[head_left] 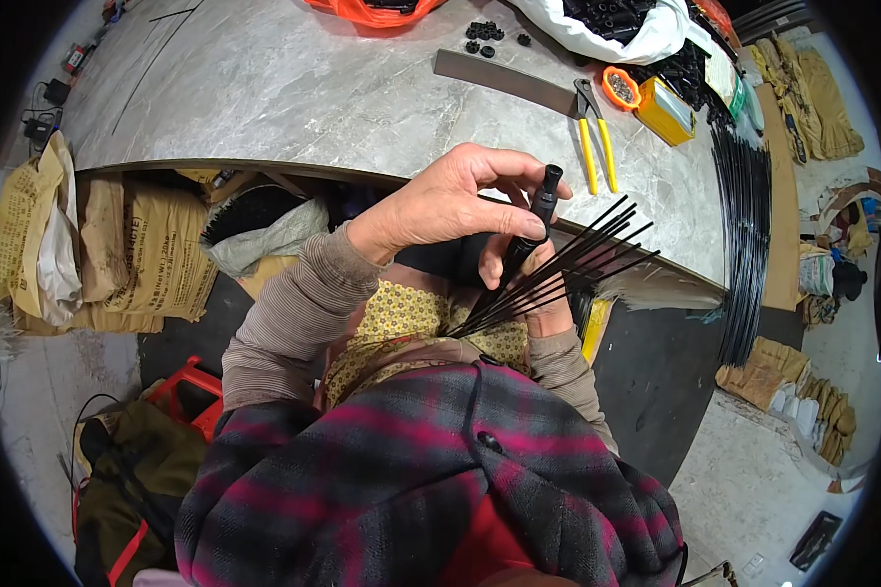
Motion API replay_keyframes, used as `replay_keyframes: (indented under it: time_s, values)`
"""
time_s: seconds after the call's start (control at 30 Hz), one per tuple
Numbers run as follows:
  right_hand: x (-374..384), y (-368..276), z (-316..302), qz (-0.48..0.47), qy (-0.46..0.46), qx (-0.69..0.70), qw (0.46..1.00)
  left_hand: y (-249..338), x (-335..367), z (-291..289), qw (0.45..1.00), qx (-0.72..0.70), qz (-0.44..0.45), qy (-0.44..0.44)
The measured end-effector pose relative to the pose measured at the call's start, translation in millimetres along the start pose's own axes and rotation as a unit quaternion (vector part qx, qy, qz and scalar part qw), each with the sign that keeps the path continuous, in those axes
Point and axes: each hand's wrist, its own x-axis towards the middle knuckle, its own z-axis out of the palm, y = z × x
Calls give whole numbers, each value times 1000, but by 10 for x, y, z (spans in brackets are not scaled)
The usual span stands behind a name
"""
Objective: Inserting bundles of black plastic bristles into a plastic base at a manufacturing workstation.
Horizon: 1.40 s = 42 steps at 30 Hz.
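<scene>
My left hand [460,201] is closed on the upper part of a black tubular plastic piece [546,196], thumb along its side. The piece stands tilted, its narrow ringed end up. Below it, my right hand [521,262] wraps round the lower part of the same piece. Several thin black rods [582,256] fan out from my lap to the upper right, crossing in front of my right hand and wrist. They partly cover its fingers, so I cannot tell whether it also grips a rod.
On the grey marbled table [294,98] lie yellow-handled pliers [595,137], a flat metal bar [504,78], small black caps [482,39], an orange cup [621,88] of metal bits and a yellow box [668,112]. A white sack [646,44] holds black parts. Long black rods [744,225] hang over the right edge.
</scene>
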Motion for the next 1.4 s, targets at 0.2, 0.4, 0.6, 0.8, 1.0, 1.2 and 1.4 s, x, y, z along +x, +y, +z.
replay_keyframes:
  time_s: [0.2,0.4,0.6,0.8,1.0,1.2,1.4]
  values:
    - [-7,-8,-25,19,13,-17,1000,-59,-4,-26,992,105,67,24]
    - [12,-78,119,39,47,-30,998,-38,-122,57,984,147,70,73]
    - [-7,-35,68,38,43,-46,997,25,-180,105,961,244,86,100]
    - [23,-47,126,51,41,-61,996,58,-238,166,938,314,75,125]
    - [-1,-7,116,31,35,-8,999,73,-233,248,966,222,8,130]
    - [20,11,4,46,46,31,997,11,-37,65,997,23,-37,63]
    - [-6,96,-245,12,33,77,996,-176,188,10,998,-17,-21,51]
